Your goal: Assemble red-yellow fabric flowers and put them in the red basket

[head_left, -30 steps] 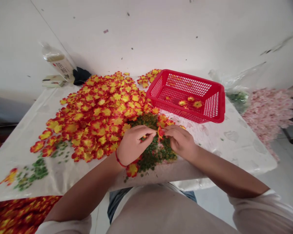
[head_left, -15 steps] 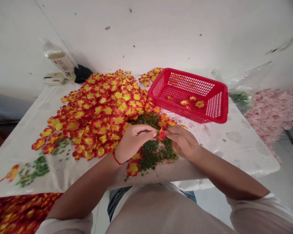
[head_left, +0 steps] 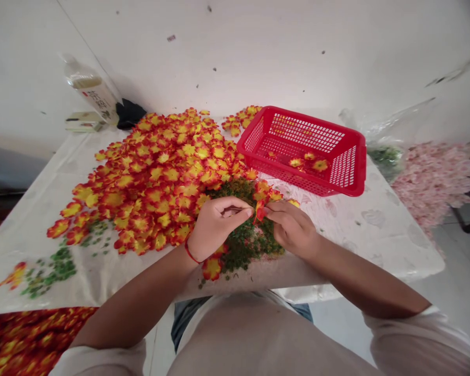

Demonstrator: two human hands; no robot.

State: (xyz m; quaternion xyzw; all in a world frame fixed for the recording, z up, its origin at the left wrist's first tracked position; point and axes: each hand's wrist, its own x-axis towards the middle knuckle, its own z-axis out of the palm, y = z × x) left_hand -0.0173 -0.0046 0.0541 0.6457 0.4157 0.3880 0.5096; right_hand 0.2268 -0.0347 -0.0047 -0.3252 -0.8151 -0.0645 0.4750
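A scuffed white wall [head_left: 235, 52] rises behind the cloth-covered table [head_left: 376, 245], above a pale floor [head_left: 462, 271].

The artificial flower heads [head_left: 160, 177] occupy the left half of the table [head_left: 376, 245]. The plastic basket [head_left: 360, 167] stands at the far right (a few flower heads lie inside it). A leaf heap [head_left: 250, 250] lies toward the near edge. The bottle [head_left: 92, 94] stands behind the far left corner; pink blossoms [head_left: 431, 183] lie right of the table.
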